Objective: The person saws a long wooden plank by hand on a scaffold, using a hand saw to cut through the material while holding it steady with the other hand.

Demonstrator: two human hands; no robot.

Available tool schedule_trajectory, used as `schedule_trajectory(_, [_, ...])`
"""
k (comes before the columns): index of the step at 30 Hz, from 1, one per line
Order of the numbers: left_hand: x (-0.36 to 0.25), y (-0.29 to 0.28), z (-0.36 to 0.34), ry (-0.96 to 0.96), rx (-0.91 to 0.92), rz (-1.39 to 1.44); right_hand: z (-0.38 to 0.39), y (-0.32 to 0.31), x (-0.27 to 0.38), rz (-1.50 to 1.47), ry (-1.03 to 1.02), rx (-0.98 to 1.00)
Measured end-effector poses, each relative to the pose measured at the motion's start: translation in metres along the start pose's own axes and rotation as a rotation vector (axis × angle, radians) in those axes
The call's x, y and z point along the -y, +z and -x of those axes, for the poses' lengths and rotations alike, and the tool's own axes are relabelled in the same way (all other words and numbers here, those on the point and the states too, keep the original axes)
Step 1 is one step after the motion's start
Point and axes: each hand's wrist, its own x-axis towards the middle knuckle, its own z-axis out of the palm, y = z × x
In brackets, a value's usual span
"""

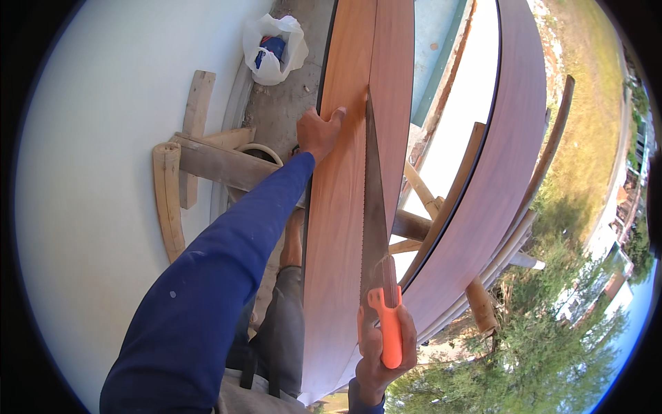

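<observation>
A long wood-grain plank (332, 228) with a dark edge runs away from me, a thin lengthwise cut line reaching beyond the saw's tip toward its far end. My left hand (317, 132), in a blue sleeve, grips its left edge, thumb on top. My right hand (388, 352) is closed round the orange handle of a handsaw (374, 200), low at the right of the plank. The tapering toothed blade lies along the cut line, pointing forward. The plank rests over rough timber supports (224, 164), partly hidden beneath it.
A second wood-grain board (500, 179) lies to the right, beside bamboo poles (555, 141). At left are a white wall (89, 172) and an upright bamboo piece (167, 200). A white plastic bag (283, 48) sits on the concrete floor. Grass and trees (496, 359) show beyond.
</observation>
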Motion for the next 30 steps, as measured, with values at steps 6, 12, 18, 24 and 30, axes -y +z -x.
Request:
schedule_trajectory(6, [-0.004,-0.002,0.006,-0.007,-0.015,0.032,-0.060,0.039,-0.025,-0.069,-0.113,0.040])
schedule_trajectory(12, [-0.005,-0.003,0.010,-0.050,0.004,0.030,-0.169,0.122,-0.070,-0.163,-0.171,0.080])
schedule_trajectory(18, [0.003,0.004,0.000,-0.018,-0.042,0.031,-0.191,0.130,-0.056,-0.171,-0.172,0.139])
schedule_trajectory(24, [-0.001,0.008,-0.009,-0.018,-0.071,0.042,-0.087,0.055,-0.025,-0.074,-0.103,0.084])
schedule_trajectory(30, [-0.005,0.006,-0.017,0.020,-0.095,0.030,0.016,-0.013,-0.015,-0.112,0.029,0.084])
